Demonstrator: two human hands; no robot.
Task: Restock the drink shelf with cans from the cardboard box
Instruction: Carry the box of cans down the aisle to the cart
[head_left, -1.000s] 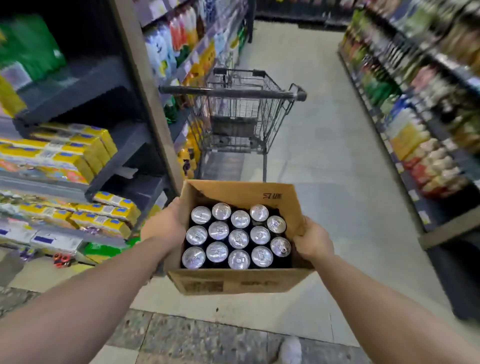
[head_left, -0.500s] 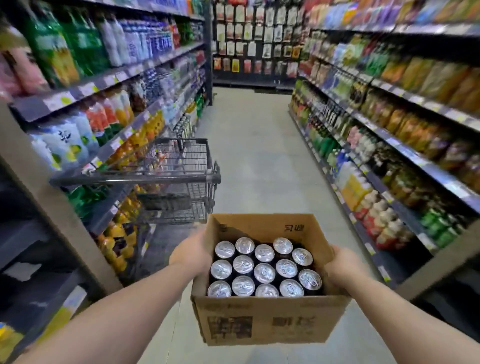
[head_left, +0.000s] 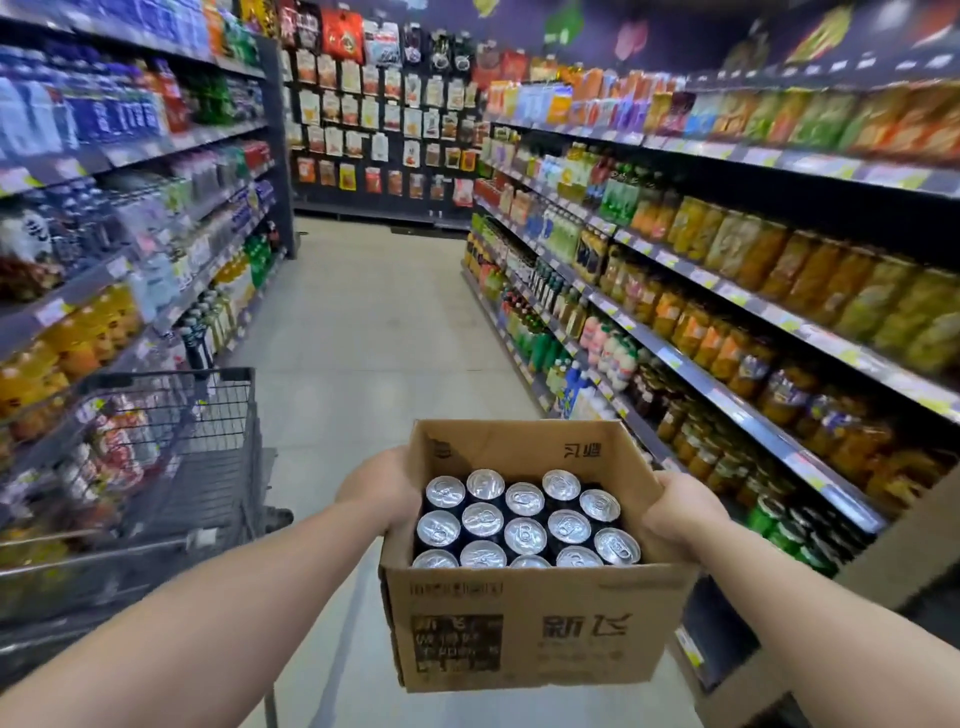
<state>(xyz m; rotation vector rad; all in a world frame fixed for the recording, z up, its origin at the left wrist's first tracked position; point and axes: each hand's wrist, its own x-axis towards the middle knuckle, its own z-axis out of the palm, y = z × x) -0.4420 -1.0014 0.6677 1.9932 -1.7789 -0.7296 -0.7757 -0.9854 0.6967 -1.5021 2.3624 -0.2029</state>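
The cans stand upright in tight rows inside the cardboard box, silver tops up, low in the middle of the frame; packed shoulder to shoulder like that they brace one another and should not topple while carried; the box is open at the top and held level in the air, most likely so nothing slides to one side; the left hand clasps the box's left wall and the right hand clasps its right wall, fingers curled round the edges, one on each side to share what is probably a heavy load; both arms reach straight out from the bottom corners of the frame; a wire shopping cart stands just beside the box at lower left, with packets in it; drink shelves run along the right of the frame, filled with bottles and jars, and more shelves line the left; a pale floor leads up the aisle to a rack of hanging packets at top centre; no can has left the box yet, so the restocking seems hardly begun, and which shelf is meant I cannot tell
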